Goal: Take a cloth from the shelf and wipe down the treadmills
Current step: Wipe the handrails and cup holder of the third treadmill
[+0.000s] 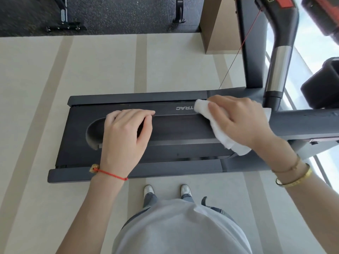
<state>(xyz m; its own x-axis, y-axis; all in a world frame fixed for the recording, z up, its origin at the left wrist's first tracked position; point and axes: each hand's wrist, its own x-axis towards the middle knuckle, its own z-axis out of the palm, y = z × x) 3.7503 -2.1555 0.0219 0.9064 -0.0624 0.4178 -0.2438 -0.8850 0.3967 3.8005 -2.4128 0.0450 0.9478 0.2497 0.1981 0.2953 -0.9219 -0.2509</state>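
Cloth (218,125) white, folded, held under right hand (244,120), fingers spread and curled over its top, pressing it down onto dark upper surface of treadmill (174,131) near the "TRAC" lettering (184,108). Trailing end of cloth hanging out below the palm, toward the near edge. Left hand (126,131) resting on the same surface further left, fingers loosely bent, holding nothing, partly over a rounded recess (93,132); apparently bracing.

Judged step: wiping along this panel. For a good pass:
- Keep palm flat, pressure even, so whole folded face stays in contact rather than just fingertips.
- Tuck or gather the loose tail, lest it drag or catch on the upright (275,70) just beside.
- Sweep in long overlapping strokes leftward along the length; lift left hand clear ahead of the cloth, then cover the patch beneath it.
- Follow the recess curve with cloth pushed into the hollow; likely to hold dust.
- Finish along the raised far rail (137,98) and near rail (156,169).
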